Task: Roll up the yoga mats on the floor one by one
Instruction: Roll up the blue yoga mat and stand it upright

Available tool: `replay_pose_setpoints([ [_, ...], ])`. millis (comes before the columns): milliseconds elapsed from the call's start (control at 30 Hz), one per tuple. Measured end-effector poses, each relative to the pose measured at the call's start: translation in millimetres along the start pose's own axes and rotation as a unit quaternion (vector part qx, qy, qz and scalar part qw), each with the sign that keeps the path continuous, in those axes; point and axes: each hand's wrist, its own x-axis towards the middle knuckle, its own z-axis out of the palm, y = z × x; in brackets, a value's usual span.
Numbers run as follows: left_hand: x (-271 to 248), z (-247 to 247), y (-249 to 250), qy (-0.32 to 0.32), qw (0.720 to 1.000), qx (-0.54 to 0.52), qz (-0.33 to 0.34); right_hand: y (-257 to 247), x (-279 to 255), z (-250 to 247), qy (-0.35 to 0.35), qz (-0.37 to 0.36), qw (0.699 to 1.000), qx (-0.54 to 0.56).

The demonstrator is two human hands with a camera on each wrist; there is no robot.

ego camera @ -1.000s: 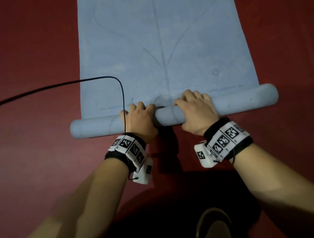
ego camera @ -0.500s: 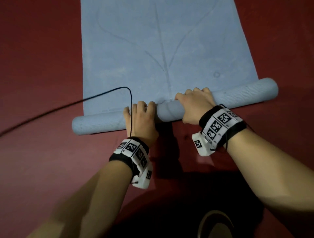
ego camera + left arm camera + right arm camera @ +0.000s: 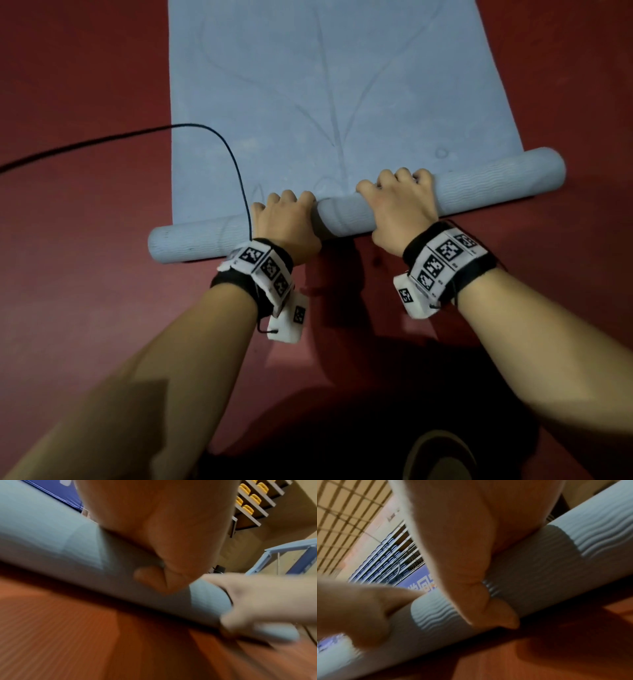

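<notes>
Both hands were clenched over the rolled part of the yoga mat (image 3: 342,219): my left hand (image 3: 286,228) had its fingers curled over the top of the roll, the thumb tucked beneath it as the left wrist view showed, and my right hand (image 3: 402,210), just beside it toward 3 o'clock, gripped the same roll in like fashion. The roll lay across the floor (image 3: 75,291) slightly askew, its 3 o'clock end farther from me than its 9 o'clock end, and the flat, unrolled stretch of the pale blue mat ran away toward 12 o'clock, marked with faint curved lines. The floor was dark red, finely ribbed in the wrist views. Each wrist carried a black band with white marker tags (image 3: 265,267), and a thin black cable (image 3: 219,137) arched from the left wrist over the mat's corner and off toward 9 o'clock. At 6 o'clock a shoe tip (image 3: 440,455) sat in my own shadow. Beyond the hands, the left wrist view caught tiers of yellow seats (image 3: 248,500) and a light blue frame (image 3: 291,555); the right wrist view showed a gridded ceiling (image 3: 347,507).
</notes>
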Motion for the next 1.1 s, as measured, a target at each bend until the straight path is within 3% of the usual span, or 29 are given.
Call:
replay_pose_setpoints([
  [100,-17,18,3,0.118,0.993,0.000,0.005,3,11,-7,-0.038,-0.007,0.999,0.009],
  [167,-18,26,4,0.149,0.989,0.005,-0.002,5,17,-10,-0.064,-0.014,0.998,0.018],
  [333,4,7,1,0.077,0.997,-0.002,-0.009,12,25,-14,-0.070,-0.032,0.996,0.047],
  [467,24,-7,-4,0.004,1.000,-0.002,-0.011,10,9,3,0.055,-0.017,0.998,0.021],
  [567,34,-11,-6,-0.034,0.999,-0.004,-0.015,7,8,12,0.086,-0.011,0.996,0.011],
  [633,30,-11,-5,-0.019,1.000,-0.004,-0.017,5,15,7,0.072,0.001,0.997,0.015],
  [767,8,6,2,0.102,0.995,-0.008,-0.019,8,29,-6,0.008,0.001,1.000,0.023],
  [833,5,12,2,0.128,0.991,0.011,-0.020,11,37,-10,-0.027,-0.006,0.999,0.038],
  [967,22,-2,0,0.083,0.996,0.004,-0.025,15,46,-16,-0.053,-0.016,0.997,0.060],
  [1100,45,-17,-7,0.016,1.000,0.008,-0.016,12,34,-3,0.047,0.007,0.998,0.029],
])
